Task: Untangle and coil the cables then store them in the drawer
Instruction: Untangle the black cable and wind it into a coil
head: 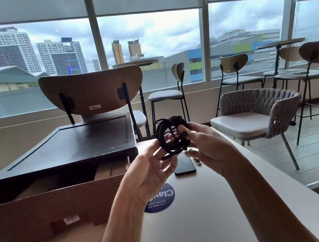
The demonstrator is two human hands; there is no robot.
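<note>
1. The left hand [150, 173] is sitting palm-up, fingers curling in to pinch the bottom of the black cable [168, 135]. The right hand [207, 147] is gripping the coil's right side.
2. The blue sticker [161, 200] on the table [206, 225] is reading upside down: "Let's keep our pantries clean". The bigger word is partly covered.
3. The cable is looking like a loose multi-loop bundle, hanging in the air over the phone [184, 165], right of the open wooden drawer [45, 209].

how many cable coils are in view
1: a black coil, held above the table between the left hand and right hand. Much of the open drawer is hidden, so it could hold more.
</note>
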